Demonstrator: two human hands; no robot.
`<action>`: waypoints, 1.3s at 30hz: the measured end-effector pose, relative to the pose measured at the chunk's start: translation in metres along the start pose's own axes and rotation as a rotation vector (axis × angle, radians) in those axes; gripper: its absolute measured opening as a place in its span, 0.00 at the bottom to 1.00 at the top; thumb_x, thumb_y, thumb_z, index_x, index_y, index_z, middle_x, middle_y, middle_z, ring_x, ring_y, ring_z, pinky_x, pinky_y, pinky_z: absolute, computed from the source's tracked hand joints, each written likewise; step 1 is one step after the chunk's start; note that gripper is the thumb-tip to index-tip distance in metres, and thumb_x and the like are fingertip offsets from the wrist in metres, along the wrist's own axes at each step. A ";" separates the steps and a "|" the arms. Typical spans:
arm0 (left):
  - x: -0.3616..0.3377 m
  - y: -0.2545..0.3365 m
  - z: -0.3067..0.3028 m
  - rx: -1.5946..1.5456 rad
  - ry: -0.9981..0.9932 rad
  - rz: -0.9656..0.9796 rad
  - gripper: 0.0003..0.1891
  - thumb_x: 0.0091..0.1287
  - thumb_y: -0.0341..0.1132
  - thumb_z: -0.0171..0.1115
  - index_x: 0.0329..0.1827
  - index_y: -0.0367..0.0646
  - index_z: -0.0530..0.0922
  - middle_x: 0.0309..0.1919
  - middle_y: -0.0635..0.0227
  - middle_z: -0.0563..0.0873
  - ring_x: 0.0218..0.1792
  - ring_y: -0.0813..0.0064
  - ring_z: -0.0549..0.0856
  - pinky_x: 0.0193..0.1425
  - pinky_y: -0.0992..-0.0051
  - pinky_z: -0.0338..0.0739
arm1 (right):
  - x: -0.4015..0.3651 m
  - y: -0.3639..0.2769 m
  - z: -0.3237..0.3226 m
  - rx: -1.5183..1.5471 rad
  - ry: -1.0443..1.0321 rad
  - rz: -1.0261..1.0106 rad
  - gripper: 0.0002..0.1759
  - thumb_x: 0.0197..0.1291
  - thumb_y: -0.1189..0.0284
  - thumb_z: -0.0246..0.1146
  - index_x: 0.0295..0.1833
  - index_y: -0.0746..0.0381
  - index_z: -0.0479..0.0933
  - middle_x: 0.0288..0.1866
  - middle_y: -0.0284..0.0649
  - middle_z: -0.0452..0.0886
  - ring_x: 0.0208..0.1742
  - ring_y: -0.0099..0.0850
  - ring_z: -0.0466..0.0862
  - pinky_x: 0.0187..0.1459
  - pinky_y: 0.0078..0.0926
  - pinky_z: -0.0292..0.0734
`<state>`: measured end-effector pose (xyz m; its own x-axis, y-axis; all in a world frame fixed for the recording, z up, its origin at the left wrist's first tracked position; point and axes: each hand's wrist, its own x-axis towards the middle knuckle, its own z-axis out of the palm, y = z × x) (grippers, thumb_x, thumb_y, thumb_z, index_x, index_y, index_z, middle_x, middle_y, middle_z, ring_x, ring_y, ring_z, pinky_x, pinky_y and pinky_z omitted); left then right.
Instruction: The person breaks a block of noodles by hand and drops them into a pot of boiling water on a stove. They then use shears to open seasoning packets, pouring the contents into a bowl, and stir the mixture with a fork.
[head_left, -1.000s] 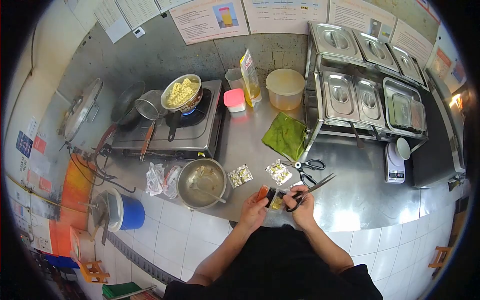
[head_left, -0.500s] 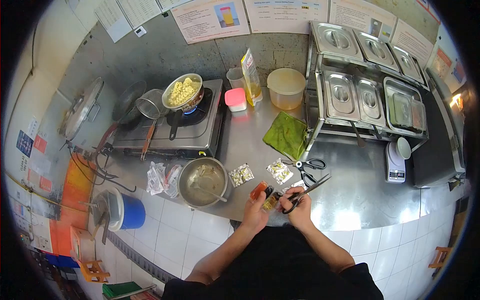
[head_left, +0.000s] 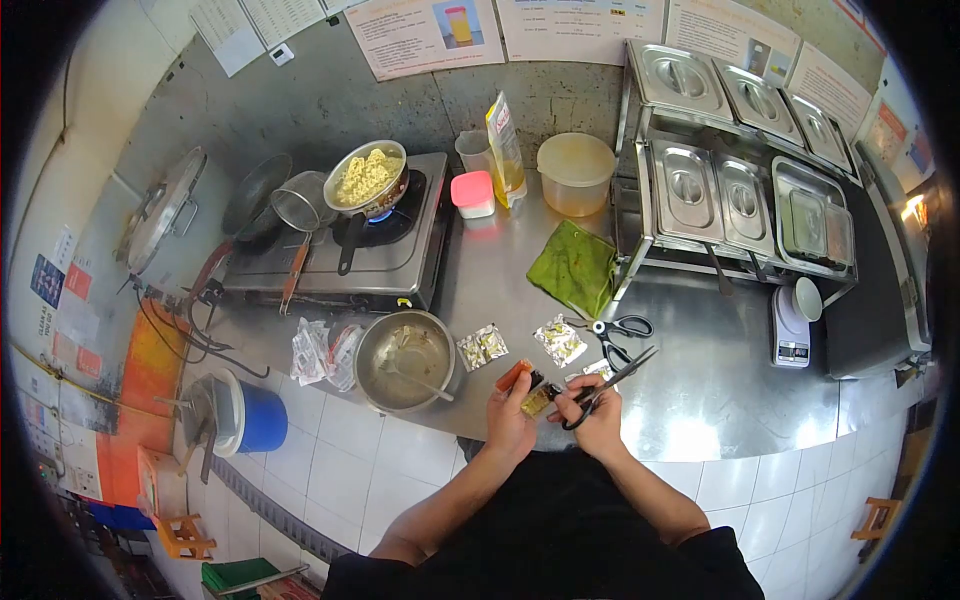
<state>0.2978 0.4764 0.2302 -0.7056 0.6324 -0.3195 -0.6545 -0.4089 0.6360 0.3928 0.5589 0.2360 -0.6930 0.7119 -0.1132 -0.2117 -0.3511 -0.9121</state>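
Note:
My left hand [head_left: 513,420] is closed around a cluster of seasoning sachets [head_left: 540,399] with red, black and yellowish contents. Close beside it, my right hand [head_left: 597,418] grips a pair of scissors [head_left: 630,369], its blades pointing up and to the right, away from the sachets. The right thumb and fingertips are at the dark end of the sachets; whether they pinch it is hard to make out. Silver printed packets [head_left: 559,341] lie just beyond my hands. Near them rests a second pair of scissors [head_left: 617,326] with black handles.
A metal bowl [head_left: 449,348] with a spoon in it stands left of my hands. On the lit gas stove [head_left: 394,265], a pan holds noodles [head_left: 369,178]. A green cloth [head_left: 571,268], lidded tub [head_left: 576,172], kitchen scale [head_left: 790,335] and rack of steel containers [head_left: 690,200] are further back.
The sachets have turned slightly in my left hand, the red one now lying flatter. My right hand still holds the scissors in nearly the same place. The view has shifted a little.

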 end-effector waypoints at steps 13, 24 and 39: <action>-0.001 0.065 0.104 -0.089 -0.119 0.134 0.10 0.71 0.41 0.52 0.49 0.49 0.73 0.39 0.73 0.82 0.41 0.75 0.82 0.43 0.70 0.76 | 0.031 -0.113 0.034 -0.129 -0.080 -0.252 0.11 0.52 0.82 0.66 0.39 0.68 0.72 0.28 0.39 0.79 0.26 0.24 0.82 0.29 0.20 0.80; -0.002 0.070 0.121 -0.132 -0.238 0.223 0.11 0.69 0.35 0.52 0.51 0.45 0.73 0.42 0.70 0.83 0.44 0.74 0.83 0.48 0.69 0.78 | 0.032 -0.139 0.036 -0.154 -0.112 -0.292 0.10 0.53 0.82 0.66 0.38 0.69 0.72 0.28 0.40 0.80 0.26 0.24 0.82 0.28 0.20 0.80; -0.005 0.071 0.130 -0.153 -0.232 0.270 0.10 0.68 0.36 0.54 0.49 0.44 0.75 0.41 0.71 0.83 0.43 0.75 0.83 0.48 0.69 0.78 | 0.033 -0.145 0.035 -0.171 -0.121 -0.349 0.11 0.52 0.83 0.66 0.39 0.69 0.71 0.28 0.40 0.80 0.25 0.24 0.82 0.27 0.19 0.78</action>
<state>0.2901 0.5303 0.3683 -0.7895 0.6134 0.0235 -0.4989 -0.6634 0.5576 0.3763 0.6120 0.3781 -0.6779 0.6903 0.2529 -0.3383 0.0125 -0.9409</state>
